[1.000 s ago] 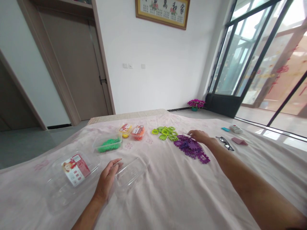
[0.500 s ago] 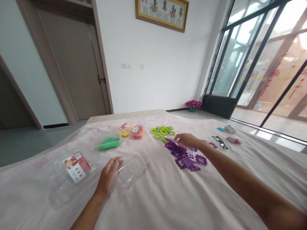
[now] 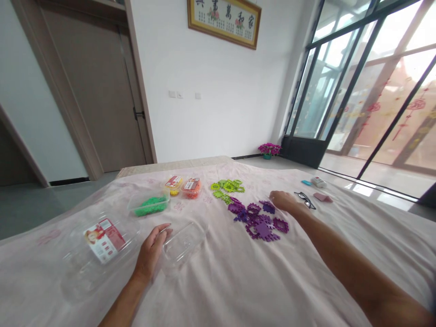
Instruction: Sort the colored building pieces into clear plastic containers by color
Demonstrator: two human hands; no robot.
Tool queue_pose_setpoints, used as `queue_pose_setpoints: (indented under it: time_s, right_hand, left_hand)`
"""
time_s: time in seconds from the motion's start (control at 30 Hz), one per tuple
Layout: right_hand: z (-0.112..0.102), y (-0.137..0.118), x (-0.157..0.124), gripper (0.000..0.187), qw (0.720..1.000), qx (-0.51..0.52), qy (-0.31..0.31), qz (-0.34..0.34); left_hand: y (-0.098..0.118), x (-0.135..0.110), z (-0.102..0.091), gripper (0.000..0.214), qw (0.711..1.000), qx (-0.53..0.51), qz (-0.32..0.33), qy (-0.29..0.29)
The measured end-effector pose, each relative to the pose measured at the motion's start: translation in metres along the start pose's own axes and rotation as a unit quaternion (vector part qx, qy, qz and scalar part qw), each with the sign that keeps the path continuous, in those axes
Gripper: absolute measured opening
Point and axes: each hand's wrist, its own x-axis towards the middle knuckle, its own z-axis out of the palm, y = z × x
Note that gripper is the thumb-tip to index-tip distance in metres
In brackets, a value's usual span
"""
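My left hand (image 3: 151, 252) is closed on the left rim of a clear plastic box (image 3: 182, 245), which sits on the bed sheet with nothing visible inside. Farther right, my right hand (image 3: 282, 200) is low over the sheet, fingers curled; what they hold, if anything, is hidden. Just left of it lies a loose pile of purple toothed plastic pieces (image 3: 264, 227), with a dark violet piece (image 3: 268, 207) nearest the fingers. Lime-green plastic pieces (image 3: 228, 185) lie behind the purple pile.
An open box of green pieces (image 3: 151, 205) stands at left, beyond a large clear container with a label (image 3: 105, 240). Behind are lidded boxes of yellow (image 3: 174, 185) and orange pieces (image 3: 191, 187). Glasses (image 3: 305, 200), a pink cloth (image 3: 323, 197) and a small white item (image 3: 319, 182) lie right.
My right hand has moved right, from above the purple pile to beside the glasses. A purple piece seen there before is now out of sight. My left hand stays at the clear box.
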Motion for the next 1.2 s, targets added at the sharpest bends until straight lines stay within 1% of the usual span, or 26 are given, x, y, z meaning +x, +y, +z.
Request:
queue_pose_setpoints:
  time_s: [0.17,0.27,0.33,0.4,0.43,0.5,0.57,0.63,0.73,0.87,0.97,1.07,1.13,1.2]
  right_hand:
    - [0.003,-0.026,-0.003,0.04,0.998,0.029,-0.015,-0.054]
    - [0.003,-0.033,-0.005,0.04,0.995,0.068,-0.024,-0.073]
    - [0.001,-0.032,-0.007,0.04,0.989,0.125,-0.041,-0.064]
    - [-0.004,-0.027,-0.009,0.04,0.985,0.163,-0.033,-0.041]
    - [-0.006,-0.024,-0.01,0.04,0.987,0.157,-0.012,-0.027]
    - [-0.01,-0.018,-0.01,0.041,0.994,0.107,0.037,-0.002]
    - [-0.01,-0.017,-0.008,0.043,0.997,0.053,0.059,0.012]
    - [-0.005,-0.021,-0.006,0.043,0.998,0.03,0.053,0.013]
    - [0.005,-0.036,-0.002,0.041,0.999,0.031,0.042,-0.006]
    - [0.012,-0.06,-0.003,0.039,0.997,0.035,0.028,-0.061]
    - [0.006,-0.073,-0.007,0.033,0.992,0.04,0.011,-0.116]
    - [-0.007,-0.083,-0.013,0.032,0.985,0.069,-0.007,-0.155]
    - [-0.015,-0.085,-0.018,0.033,0.982,0.103,-0.023,-0.156]
    - [-0.02,-0.081,-0.021,0.035,0.981,0.136,-0.036,-0.132]
  left_hand:
    - [0.003,-0.002,0.001,0.052,1.0,-0.002,0.0,0.005]
    - [0.001,-0.001,0.0,0.052,1.0,-0.005,-0.002,0.002]
    - [-0.001,0.0,0.0,0.052,1.0,-0.007,-0.002,0.0]
    - [-0.001,0.0,0.0,0.051,1.0,-0.006,-0.002,-0.003]
    - [-0.001,0.0,0.0,0.051,1.0,-0.005,-0.002,-0.004]
    - [0.001,-0.001,0.0,0.05,1.0,-0.002,-0.001,-0.004]
    - [0.002,-0.002,0.001,0.05,1.0,-0.002,0.0,-0.003]
    - [0.002,-0.002,0.001,0.05,1.0,0.0,0.005,-0.002]
    - [0.002,-0.001,0.001,0.05,1.0,0.002,0.009,-0.002]
    - [0.002,0.0,0.0,0.051,1.0,-0.004,0.006,0.003]
    - [0.002,-0.001,0.001,0.051,1.0,-0.006,0.005,0.004]
    - [0.002,-0.001,0.001,0.051,1.0,-0.012,0.001,-0.001]
    - [0.002,-0.001,0.002,0.05,1.0,-0.012,-0.003,-0.002]
    - [0.002,-0.001,0.002,0.049,1.0,-0.01,-0.003,0.0]
